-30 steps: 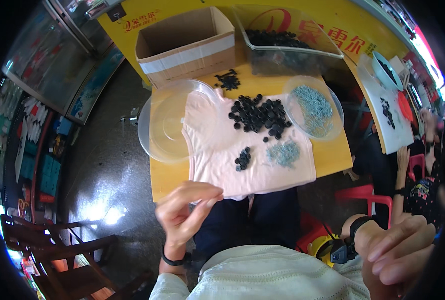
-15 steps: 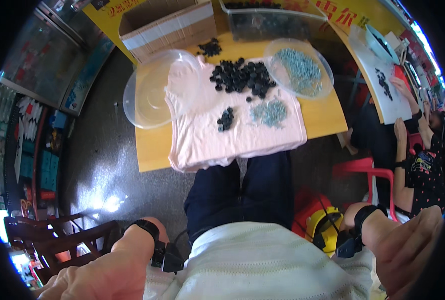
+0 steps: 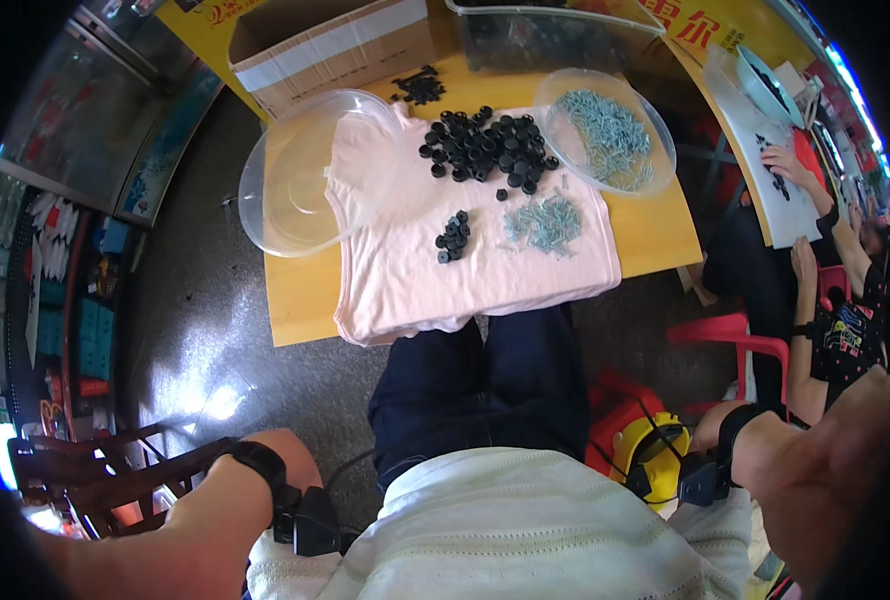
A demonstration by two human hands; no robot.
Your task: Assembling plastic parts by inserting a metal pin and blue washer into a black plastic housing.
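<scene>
My left hand [image 3: 80,560] is at the lower left rim, where the dark edge hides its fingers. At the lower right rim my right hand [image 3: 845,470] is dim and smeared, and its fingers cannot be made out. Both hands are well away from the table. A pink cloth [image 3: 395,285] lies there, bearing a pile of round black caps [image 3: 485,148], a smaller group of black caps [image 3: 453,238] and a heap of silver screws [image 3: 547,224]. More screws fill a clear round lid-like tray [image 3: 605,130]. A clear plastic lid [image 3: 295,205] overlaps the cloth's left side.
A cardboard box [image 3: 335,50] and a clear bin [image 3: 565,45] stand along the back, near small black parts [image 3: 420,86]. To the right, a person's hands [image 3: 787,165] work at a white-covered table [image 3: 790,225]. A red stool [image 3: 735,335] and a yellow object [image 3: 650,455] are lower right.
My left hand has moved farther toward the lower left rim, its knuckles no longer distinct. My right hand has shifted and blurred. The view has shifted slightly; the caps and screws lie as before.
</scene>
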